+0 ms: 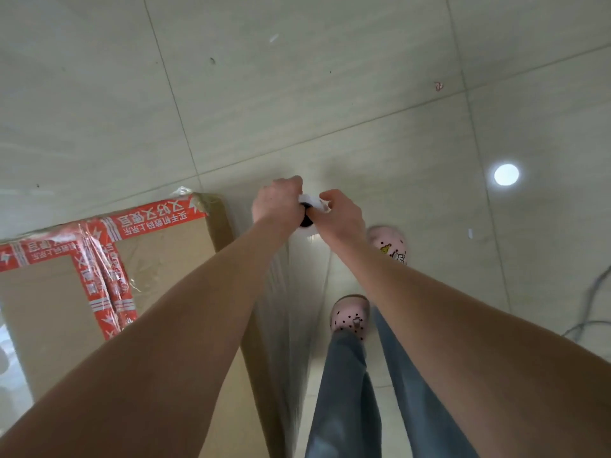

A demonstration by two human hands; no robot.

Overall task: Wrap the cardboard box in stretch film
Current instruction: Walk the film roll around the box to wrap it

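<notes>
My left hand point(276, 201) and my right hand point(342, 214) meet in front of me at the top end of an upright roll of clear stretch film point(306, 220). The fingers point(291, 185) of both hands are curled around this end and hold it. The fingertips are turned away from me, so I cannot tell exactly how they lie. Of the roll I see only a white rim and the black hole of the core; the rest is hidden under my hands.

Below the roll a sheet of clear film point(291, 325) hangs down, streaked and blurred, along the side of the large brown cardboard box point(49, 309) at my left. My left forearm covers the place where the sheet meets the box.

The box stands on the pale tiled floor point(330, 94). Its top is sealed with red printed tape point(155, 219), and some wrinkled film lies over the tape. The left and lower parts of the box are cut off by the picture edge.

Near my right arm I see my pink clogs point(350, 317) and grey trousers point(347, 391). A thin cable point(591, 302) lies at the far right, partly cut off.
</notes>
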